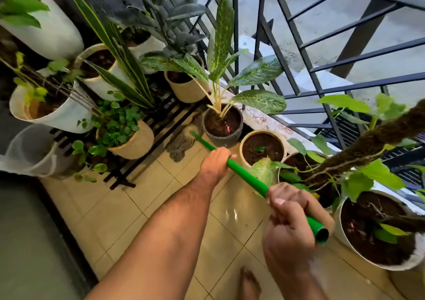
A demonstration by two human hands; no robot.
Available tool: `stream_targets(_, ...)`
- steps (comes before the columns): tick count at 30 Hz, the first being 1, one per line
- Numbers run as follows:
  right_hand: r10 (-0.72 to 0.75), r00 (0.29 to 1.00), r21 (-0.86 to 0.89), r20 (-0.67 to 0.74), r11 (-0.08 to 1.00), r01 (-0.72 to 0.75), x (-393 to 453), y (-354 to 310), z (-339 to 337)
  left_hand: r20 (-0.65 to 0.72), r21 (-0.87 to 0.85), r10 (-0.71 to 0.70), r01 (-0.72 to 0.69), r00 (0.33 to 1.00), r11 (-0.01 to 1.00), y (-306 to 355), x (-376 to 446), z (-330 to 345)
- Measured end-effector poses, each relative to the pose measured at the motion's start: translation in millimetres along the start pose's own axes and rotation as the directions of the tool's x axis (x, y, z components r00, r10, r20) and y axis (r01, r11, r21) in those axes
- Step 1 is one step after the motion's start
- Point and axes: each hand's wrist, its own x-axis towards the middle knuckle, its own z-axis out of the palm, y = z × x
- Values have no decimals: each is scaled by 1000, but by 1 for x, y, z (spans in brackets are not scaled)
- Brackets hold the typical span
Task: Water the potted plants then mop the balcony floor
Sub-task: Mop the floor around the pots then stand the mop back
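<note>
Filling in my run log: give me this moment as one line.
phase: mopping | left hand: grips green mop handle mid-shaft | right hand: grips its top end | grey string mop head: on beige tiled floor beside dark speckled pot

You stand on a narrow balcony floored with pale beige tiles, their thin grout lines running on the diagonal; a wet sheen shows on the tiles near the middle. Ahead and to your right a dark metal railing of crossing bars closes the balcony off, rising from a speckled, worn ledge. Beyond the bars you see grey concrete below. A black slatted metal rack stands at your left, with a dark threshold strip beside it. Soft, even daylight fills the place.
</note>
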Motion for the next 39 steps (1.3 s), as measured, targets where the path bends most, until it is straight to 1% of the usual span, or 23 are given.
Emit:
stream_targets(3, -12, 1000, -7, 20, 1000, 12, -14, 12, -8, 1, 15, 35, -35, 999, 999, -12, -3, 13)
stream_targets(5, -1, 1000, 1, 9, 1000, 1, -31, 22, -8, 11, 19, 41, -41, 999, 999, -29, -6, 24)
stream_targets(8, 33, 998, 73, 44, 997, -36, -46, 30, -3, -32, 32, 6, -5, 999, 999, -49, -12, 26)
stream_targets(11, 39, 999, 97, 32, 994, -42, -73, 41, 9, -61, 78, 17, -12, 998, 997, -81, -22, 34)
stream_targets(13, 64, 998, 120, 30, 991, -67, -89, 49, 15, -75, 117, 3, 6, 997, 993, -103, -32, 37)
stream_targets(17, 126, 992, 180, 7, 976, -125, -111, 60, 23, -58, 196, -44, 55, 997, 979, -138, -55, 45)
stream_targets(25, 284, 959, 265, -9, 925, -271, -119, 73, 4, -83, 307, -113, 134, 990, 942, -172, -106, 79)
stream_targets(28, 312, 950, 275, 19, 912, -305, -115, 74, -2, -87, 274, -154, 172, 984, 946, -171, -111, 80)
stream_targets(32, 337, 941, 295, 45, 895, -334, -91, 77, -2, -64, 189, -195, 204, 979, 961, -155, -92, 74)
stream_targets(34, 336, 941, 327, 45, 885, -331, -68, 81, -4, -90, 125, -207, 217, 974, 968, -142, -77, 73)
stream_targets(39, 302, 953, 339, 13, 896, -288, -19, 94, -17, -168, 17, -235, 242, 957, 970, -112, -29, 83)
